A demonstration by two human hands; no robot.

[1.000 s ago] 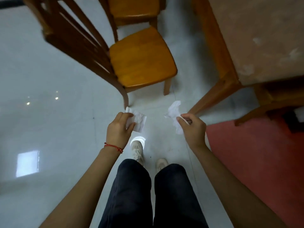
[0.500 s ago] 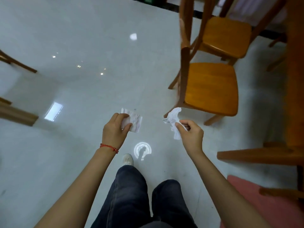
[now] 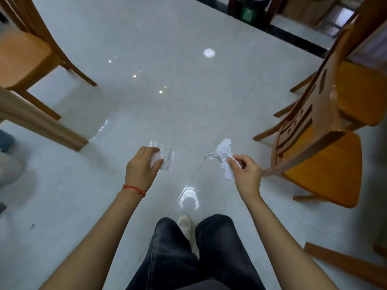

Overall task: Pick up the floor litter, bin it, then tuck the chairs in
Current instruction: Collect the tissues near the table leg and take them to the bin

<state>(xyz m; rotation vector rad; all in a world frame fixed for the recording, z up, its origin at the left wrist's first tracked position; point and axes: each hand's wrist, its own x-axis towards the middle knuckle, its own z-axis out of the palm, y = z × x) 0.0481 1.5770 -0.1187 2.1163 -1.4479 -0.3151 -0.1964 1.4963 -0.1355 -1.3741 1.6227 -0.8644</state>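
My left hand (image 3: 141, 169), with a red string on the wrist, is shut on a flat, creased white paper (image 3: 165, 156). My right hand (image 3: 246, 171) pinches a crumpled white tissue (image 3: 224, 152) between thumb and fingers. Both are held out at waist height above the glossy pale tiled floor (image 3: 167, 91). Two wooden chairs with orange seats stand on the right, the near chair (image 3: 326, 164) just beside my right hand and the far chair (image 3: 360, 91) behind it. At the top, a dark bin with a green label (image 3: 248, 12) stands by the wall.
Another wooden chair (image 3: 23, 53) stands at the upper left, with a pale wooden table leg (image 3: 37, 122) slanting below it. A wooden leg (image 3: 343, 266) lies low at the right. My dark trousers and a pale shoe (image 3: 185, 223) are at the bottom. A blurred shape sits at the left edge.
My view has swung left and away from the table: the chairs slid from the centre to the right edge, and open floor and the bin came into sight. Both hands keep their papers.
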